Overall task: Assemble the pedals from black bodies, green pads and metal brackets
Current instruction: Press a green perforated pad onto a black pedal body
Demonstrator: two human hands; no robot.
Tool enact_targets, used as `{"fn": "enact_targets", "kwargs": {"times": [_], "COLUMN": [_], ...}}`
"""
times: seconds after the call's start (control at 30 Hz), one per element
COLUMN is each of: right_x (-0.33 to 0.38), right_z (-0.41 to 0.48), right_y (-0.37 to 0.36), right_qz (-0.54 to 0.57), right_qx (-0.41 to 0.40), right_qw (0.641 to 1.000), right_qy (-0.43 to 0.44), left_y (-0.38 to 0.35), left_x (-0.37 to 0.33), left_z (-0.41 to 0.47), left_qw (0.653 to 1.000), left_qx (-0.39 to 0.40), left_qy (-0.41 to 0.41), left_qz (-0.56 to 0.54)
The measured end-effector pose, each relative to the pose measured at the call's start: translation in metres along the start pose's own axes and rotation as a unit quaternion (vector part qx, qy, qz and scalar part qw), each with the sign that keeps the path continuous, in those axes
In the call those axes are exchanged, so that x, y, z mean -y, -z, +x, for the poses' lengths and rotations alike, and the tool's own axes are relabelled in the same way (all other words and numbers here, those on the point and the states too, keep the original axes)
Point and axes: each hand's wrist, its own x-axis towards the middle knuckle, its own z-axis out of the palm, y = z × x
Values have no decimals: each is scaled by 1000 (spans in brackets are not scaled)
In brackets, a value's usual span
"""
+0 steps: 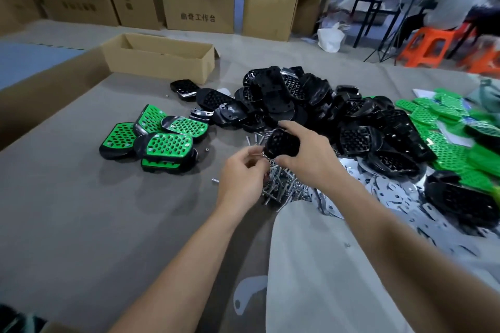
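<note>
1. Pedals finished in black with green perforated pads (167, 143) sit clustered on the grey table covering (81, 211), well left of the big heap of black plastic pedal bodies (324, 108).
2. Next, an open brown cardboard box (159, 58), behind the heap and off to its left.
3. Now the left hand (240, 173), just in front of the heap. Its fingers are curled in, tips drawn together over a pile of silver metal screws (281, 186). Whether they pinch one, I cannot tell.
4. And the right hand (305, 157), at the heap's near edge, grips a single black perforated pedal body (282, 143). Thumb and fingers are curled round it, and it is held up above the screws.
5. Flat shiny metal brackets (384, 192) are spread in front of the heap, toward its right.
6. Bright green perforated pads (446, 127) are piled right of the heap, touching its edge.
</note>
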Motion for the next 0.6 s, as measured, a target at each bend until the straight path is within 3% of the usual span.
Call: {"fn": "enact_targets", "kwargs": {"times": [0.1, 0.2, 0.33, 0.4, 0.5, 0.6], "right_x": [-1, -8, -24, -38, -55, -65], "right_z": [-22, -41, -59, -65, -72, -73], "right_y": [17, 31, 40, 46, 48, 38], "right_qz": [118, 111, 122, 235, 466, 508], "right_qx": [-61, -100, -127, -152, -129, -143], "right_qw": [991, 989, 984, 959, 870, 833], "right_qy": [7, 21, -1, -39, -93, -167], "left_y": [-12, -30, -56, -65, -69, -70], "left_x": [-12, -24, -27, -25, -18, -14], "left_z": [0, -4, -3, -5, -7, -9], "left_qw": [993, 973, 953, 932, 909, 921], "left_qx": [78, 159, 155, 168, 212, 234], "left_qy": [1, 16, 96, 145, 168, 149], "left_qz": [-94, -165, -242, -289, -318, -274]}}
